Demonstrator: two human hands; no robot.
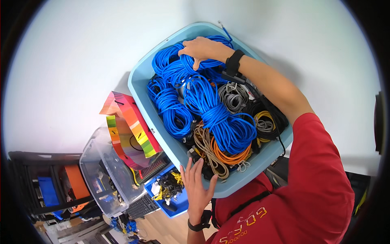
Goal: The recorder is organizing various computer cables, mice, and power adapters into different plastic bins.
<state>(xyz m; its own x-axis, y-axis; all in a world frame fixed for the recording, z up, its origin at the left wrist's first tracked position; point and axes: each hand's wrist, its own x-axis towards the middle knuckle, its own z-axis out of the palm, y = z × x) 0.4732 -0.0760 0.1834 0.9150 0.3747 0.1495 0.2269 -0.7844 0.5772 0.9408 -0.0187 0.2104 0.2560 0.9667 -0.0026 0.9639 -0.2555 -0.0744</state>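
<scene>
A light-blue plastic bin [143,100] full of coiled cables stands before me. At its far end my right hand [201,50] grips a coil of blue network cable [187,62], thumb and fingers around its strands. My left hand [196,181] lies over the near left rim, fingers spread, holding nothing. Between my hands a tied blue cable bundle [213,113] sits on top of the pile, with another blue bundle [170,105] to its left. Under and beside them are an orange cable [224,155], a beige cable [204,138] and a grey coil [233,96].
Left of the bin stand a colourful paper bag [134,122] and a clear plastic box [103,180]. A blue tray [182,201] of small black and yellow cables lies below, by a black keyboard [141,206]. Dark shelving [33,180] is at far left. One cable end sticks above the bin's far rim.
</scene>
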